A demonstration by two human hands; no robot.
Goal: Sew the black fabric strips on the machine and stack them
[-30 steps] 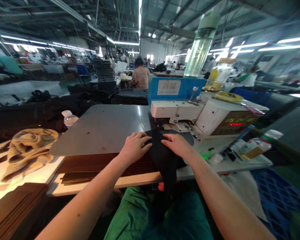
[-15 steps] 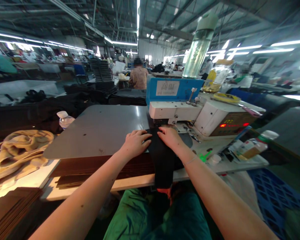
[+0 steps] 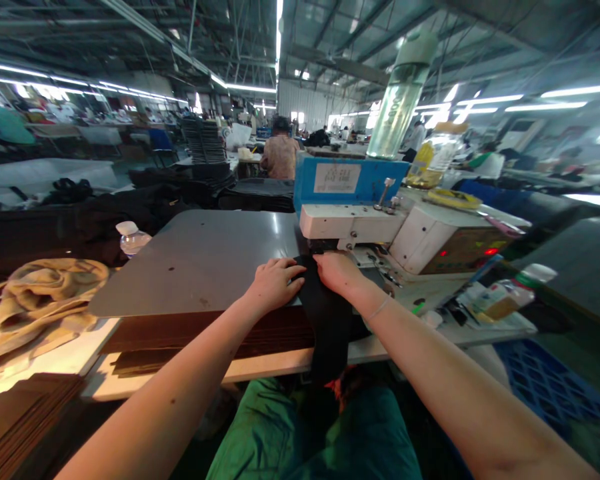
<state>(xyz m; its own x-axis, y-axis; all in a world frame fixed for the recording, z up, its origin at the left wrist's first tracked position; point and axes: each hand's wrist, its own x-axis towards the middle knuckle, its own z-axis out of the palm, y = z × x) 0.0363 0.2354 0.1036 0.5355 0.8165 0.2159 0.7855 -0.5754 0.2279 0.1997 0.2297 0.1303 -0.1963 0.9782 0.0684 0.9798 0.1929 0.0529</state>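
Note:
A strip of black fabric (image 3: 325, 320) runs from beneath the head of a white sewing machine (image 3: 353, 223) down over the table's front edge toward my lap. My left hand (image 3: 275, 283) lies on the grey metal plate (image 3: 220, 257), thumb apart from the fingers, with the fingertips touching the strip's left edge. My right hand (image 3: 339, 272) is at the strip's upper right, just before the machine head. Its fingers are bent together on the fabric, their tips partly hidden under the head.
A tall water bottle (image 3: 400, 100) stands behind the machine by a blue panel (image 3: 375, 177). Brown sheets (image 3: 180, 333) lie under the metal plate. A small bottle (image 3: 131, 239) and tan cloth (image 3: 50, 293) are left; another bottle (image 3: 515, 293) and a blue crate (image 3: 550, 380) are right.
My right hand has shifted slightly and curled closer to the machine head, its forearm swinging right. The fabric's hanging part has bent a little. My left hand has barely moved.

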